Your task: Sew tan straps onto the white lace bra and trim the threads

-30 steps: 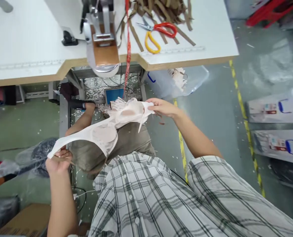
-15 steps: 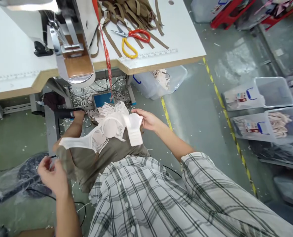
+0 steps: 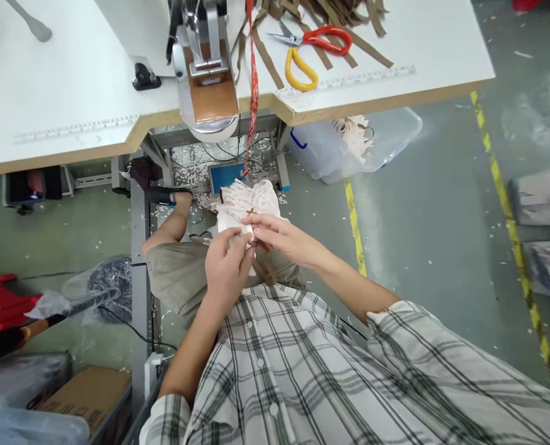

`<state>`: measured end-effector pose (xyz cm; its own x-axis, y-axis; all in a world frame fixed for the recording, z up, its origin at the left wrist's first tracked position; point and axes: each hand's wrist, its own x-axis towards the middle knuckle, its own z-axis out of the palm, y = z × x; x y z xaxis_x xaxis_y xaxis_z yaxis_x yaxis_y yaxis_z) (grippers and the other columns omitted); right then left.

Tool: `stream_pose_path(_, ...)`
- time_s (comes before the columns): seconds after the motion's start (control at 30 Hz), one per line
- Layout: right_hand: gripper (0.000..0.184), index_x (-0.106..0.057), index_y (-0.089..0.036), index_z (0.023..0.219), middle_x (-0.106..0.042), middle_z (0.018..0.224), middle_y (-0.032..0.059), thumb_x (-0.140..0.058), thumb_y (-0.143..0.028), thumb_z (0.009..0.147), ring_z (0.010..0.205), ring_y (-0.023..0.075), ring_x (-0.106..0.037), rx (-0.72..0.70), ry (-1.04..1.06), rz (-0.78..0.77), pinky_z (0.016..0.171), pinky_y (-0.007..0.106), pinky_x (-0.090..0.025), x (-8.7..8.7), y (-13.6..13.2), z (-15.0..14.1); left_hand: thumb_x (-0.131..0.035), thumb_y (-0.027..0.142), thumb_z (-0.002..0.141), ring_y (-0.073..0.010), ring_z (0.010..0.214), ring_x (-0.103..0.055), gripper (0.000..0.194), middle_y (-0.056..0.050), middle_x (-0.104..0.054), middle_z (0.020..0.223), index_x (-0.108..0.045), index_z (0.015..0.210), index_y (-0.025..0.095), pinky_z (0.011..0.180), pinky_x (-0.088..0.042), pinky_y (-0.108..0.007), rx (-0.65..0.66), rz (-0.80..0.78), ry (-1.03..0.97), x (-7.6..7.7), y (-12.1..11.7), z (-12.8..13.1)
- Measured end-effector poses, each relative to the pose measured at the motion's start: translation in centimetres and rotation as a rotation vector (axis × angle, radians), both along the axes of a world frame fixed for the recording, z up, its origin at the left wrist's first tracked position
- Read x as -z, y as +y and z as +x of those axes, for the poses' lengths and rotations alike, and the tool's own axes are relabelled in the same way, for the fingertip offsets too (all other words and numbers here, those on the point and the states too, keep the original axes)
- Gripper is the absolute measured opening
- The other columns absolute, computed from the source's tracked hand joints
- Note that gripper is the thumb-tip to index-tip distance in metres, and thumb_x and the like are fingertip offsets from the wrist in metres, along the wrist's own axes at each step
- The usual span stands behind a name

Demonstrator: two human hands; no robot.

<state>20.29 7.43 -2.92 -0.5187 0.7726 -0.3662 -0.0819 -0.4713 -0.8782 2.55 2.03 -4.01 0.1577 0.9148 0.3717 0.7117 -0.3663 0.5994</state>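
I sit at a sewing machine table with a pale lace garment bunched over my lap. My left hand grips the near edge of the garment with its fingers curled. Beside it, touching, my right hand pinches the same piece between thumb and fingers. A small brown strap end shows on the lace just above my fingers. The sewing machine head hangs over the table edge straight ahead of my hands.
On the white table lie red and yellow scissors and a heap of brown straps. A clear bin with pale pieces sits under the table's right side. More bins stand at right, a cardboard box at lower left.
My left hand came up from the lower left to meet my right hand over the lap. The garment, stretched out before, is now gathered into a bunch between both hands.
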Motion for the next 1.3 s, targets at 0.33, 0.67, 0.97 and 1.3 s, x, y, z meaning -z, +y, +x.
stream_pose_path(0.33,0.038,-0.063,-0.020,0.127,-0.068,0.085,0.0017,-0.057,-0.031,0.091,0.068,0.0128,-0.060,-0.173,-0.196,0.266,0.064,0.027,-0.050,0.7,0.7,-0.1,-0.073,0.034,0.085,-0.0289,0.116,-0.058,0.038,-0.016,-0.062,0.121,-0.062,0.118,0.018,0.099,-0.048,-0.044,-0.035,-0.076,0.008,0.8,-0.3,-0.7)
stream_pose_path(0.67,0.020,-0.069,-0.021,0.092,-0.076,0.078,-0.0022,-0.055,-0.035,0.094,0.044,0.0078,-0.050,-0.210,-0.428,0.298,0.050,0.024,-0.039,-1.7,0.8,-1.1,-0.061,0.038,0.095,-0.0139,0.069,-0.055,0.023,-0.002,-0.065,0.079,-0.072,0.090,0.019,0.064,-0.043,-0.026,-0.071,-0.635,-0.569,-0.9,0.0,-1.9)
stream_pose_path(0.97,0.018,-0.071,-0.023,0.104,-0.070,0.109,0.0059,-0.060,-0.029,0.091,0.099,0.0191,-0.065,-0.090,-0.371,0.631,0.082,0.033,-0.052,-0.8,0.7,-1.4,-0.076,0.047,0.082,-0.0097,0.057,-0.049,0.031,0.001,-0.063,0.070,-0.073,0.088,0.017,0.053,-0.037,-0.022,-0.181,-0.911,-1.004,-1.3,-0.8,-2.4)
stream_pose_path(1.3,0.025,-0.071,-0.025,0.089,-0.070,0.100,0.0045,-0.054,-0.041,0.100,0.097,0.0191,-0.065,-0.028,-0.354,0.869,0.090,0.036,-0.052,-0.4,0.8,-2.0,-0.075,0.048,0.082,-0.0104,0.058,-0.051,0.031,0.000,-0.066,0.072,-0.076,0.089,0.017,0.053,-0.037,-0.022,-0.212,-0.906,-0.962,-1.8,-0.9,-2.7)
